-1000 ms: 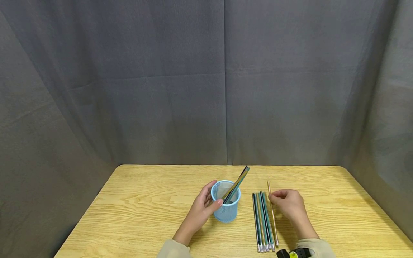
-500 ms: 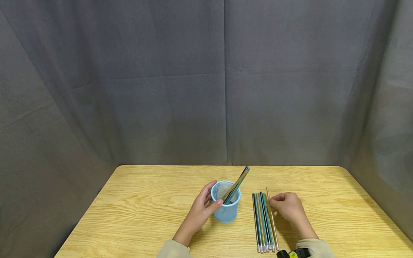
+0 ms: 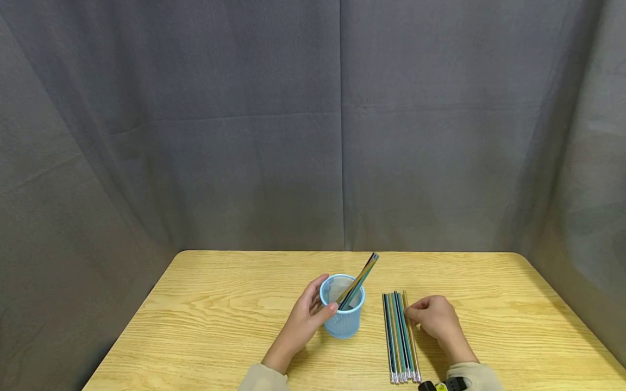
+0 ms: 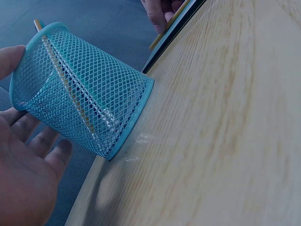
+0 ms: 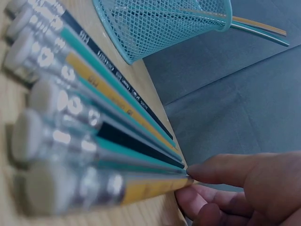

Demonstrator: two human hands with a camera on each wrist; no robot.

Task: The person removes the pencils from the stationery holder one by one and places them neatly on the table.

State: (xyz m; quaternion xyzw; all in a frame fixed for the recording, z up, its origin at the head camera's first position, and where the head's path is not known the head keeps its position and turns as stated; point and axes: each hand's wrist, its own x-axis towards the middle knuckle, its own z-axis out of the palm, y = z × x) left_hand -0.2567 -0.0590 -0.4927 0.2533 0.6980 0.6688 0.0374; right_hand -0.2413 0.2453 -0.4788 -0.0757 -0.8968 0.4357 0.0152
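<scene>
My left hand holds a light blue mesh pencil cup, its thumb at the rim and its fingers around the side. The cup stands upright on the table, with several pencils leaning to the right inside it. Right of the cup, several black, teal and yellow pencils lie side by side in a row, eraser ends toward me. My right hand pinches the yellow pencil at the row's right edge, near its far end. White erasers and silver ferrules show close up in the right wrist view.
All of this is on a light wood table with rounded far corners. Grey cloth curtains hang behind it and along both sides. A dark watch-like band is on the right wrist.
The right hand has brought the yellow pencil left and toward me, from a gap beside the row to lying against it, its end level with the others. The left hand and cup have stayed put.
</scene>
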